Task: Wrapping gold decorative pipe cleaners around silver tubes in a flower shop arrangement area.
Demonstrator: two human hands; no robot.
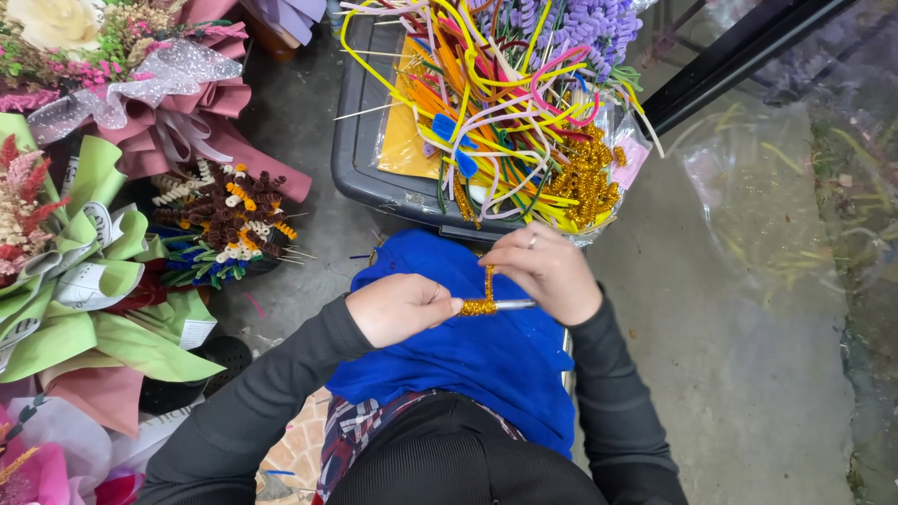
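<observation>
My left hand pinches a coil of gold glittery pipe cleaner wound around a thin silver rod. My right hand grips the rod's other end and holds the loose tail of the gold pipe cleaner upright between its fingers. Both hands hover over a bright blue cloth spread across my lap. I wear dark long sleeves.
A dark grey bin ahead holds a heap of coloured pipe cleaners and several gold coils. Wrapped bouquets in green paper and pink paper stand left, beside a pot of coiled stems. Concrete floor lies right.
</observation>
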